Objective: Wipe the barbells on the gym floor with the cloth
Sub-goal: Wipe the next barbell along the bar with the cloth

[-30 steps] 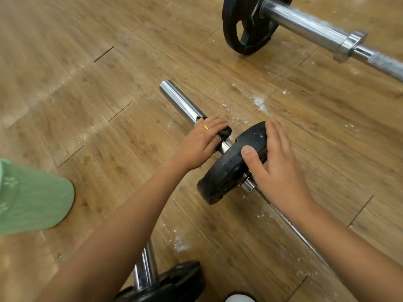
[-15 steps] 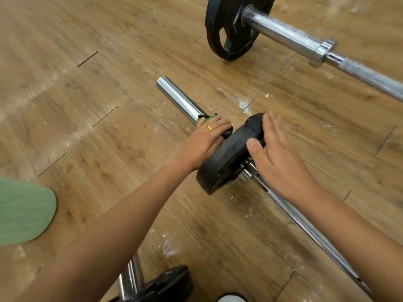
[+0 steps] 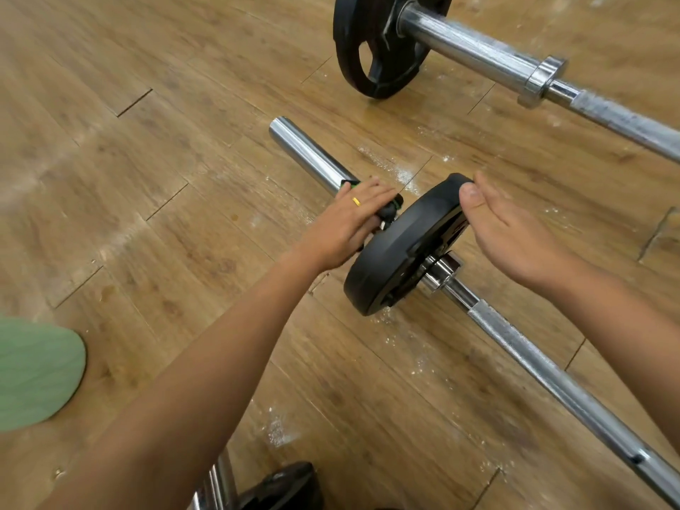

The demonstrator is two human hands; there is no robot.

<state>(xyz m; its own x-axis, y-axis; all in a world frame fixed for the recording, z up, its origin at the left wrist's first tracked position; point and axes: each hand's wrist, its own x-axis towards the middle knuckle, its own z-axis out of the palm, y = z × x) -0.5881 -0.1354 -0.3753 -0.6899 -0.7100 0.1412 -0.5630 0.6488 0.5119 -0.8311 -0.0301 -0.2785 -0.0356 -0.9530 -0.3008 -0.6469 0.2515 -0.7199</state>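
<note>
A glossy wood-plank floor [image 3: 147,178] is carrying everything, with chalky white dust [image 3: 397,171] speckling it. Toward its far edge a chrome barbell [image 3: 478,57] is lying with a big spoked black plate [image 3: 353,49]. Mid-floor, a second barbell [image 3: 552,369], its shaft knurled, is running toward the near right corner. Pale green fabric [image 3: 33,373], possibly the cloth, is lying at the left edge. A small round black plate [image 3: 393,248] is standing on the second bar's smooth sleeve. The right hand [image 3: 515,233] is loose-fingered, its thumb touching the small plate's rim. The left hand [image 3: 342,226] is curling over a black-and-green collar [image 3: 392,209].

Right hand [image 3: 515,233] has drawn back off the weight plate [image 3: 401,248]; palm now clear, only thumb tip and fingers touching its top rim.
</note>
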